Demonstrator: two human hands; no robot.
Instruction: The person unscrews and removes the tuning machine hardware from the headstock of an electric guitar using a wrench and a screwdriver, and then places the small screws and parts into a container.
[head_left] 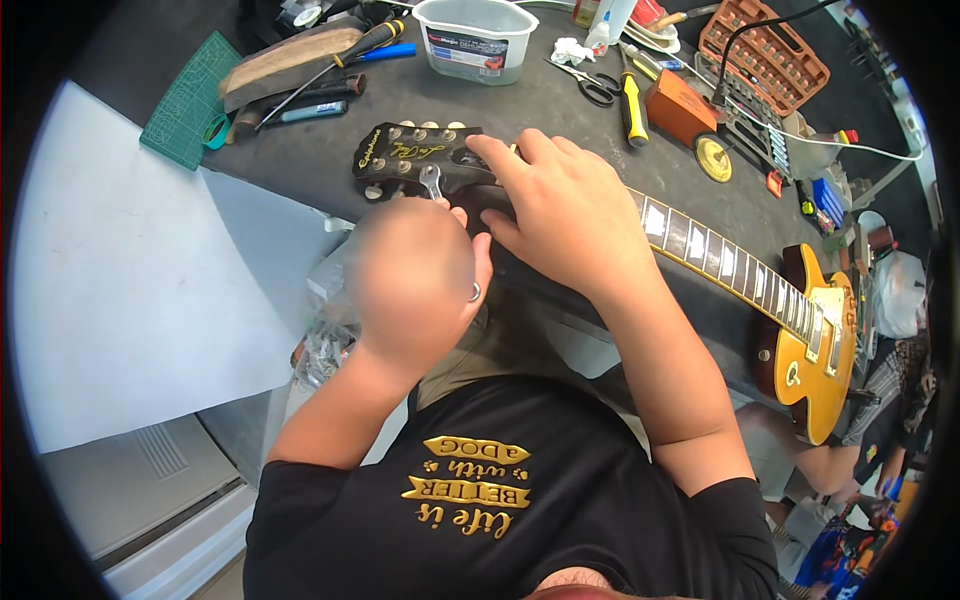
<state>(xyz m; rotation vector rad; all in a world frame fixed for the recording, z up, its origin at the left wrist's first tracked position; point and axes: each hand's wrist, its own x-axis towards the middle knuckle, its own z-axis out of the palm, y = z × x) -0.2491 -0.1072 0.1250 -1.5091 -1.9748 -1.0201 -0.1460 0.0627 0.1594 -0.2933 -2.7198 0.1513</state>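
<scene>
A gold-top electric guitar (830, 360) lies across the dark bench, its black headstock (383, 150) at the upper middle with metal tuners along both edges. My left hand (410, 290), partly blurred and wearing a ring, holds a small silver wrench (431, 180) against the lower edge of the headstock. My right hand (560, 225) is closed over the neck by the nut, with its index fingertip on the headstock and its thumb along the near side. The fretboard (710, 255) runs right from under that hand to the guitar body.
Above are a plastic tub (470, 70), scissors (590, 85), a yellow screwdriver (632, 110), an orange block (680, 105) and an open socket case (760, 45). A green mat (180, 100) and white board (140, 280) are at left. Another person's arm (830, 455) shows at lower right.
</scene>
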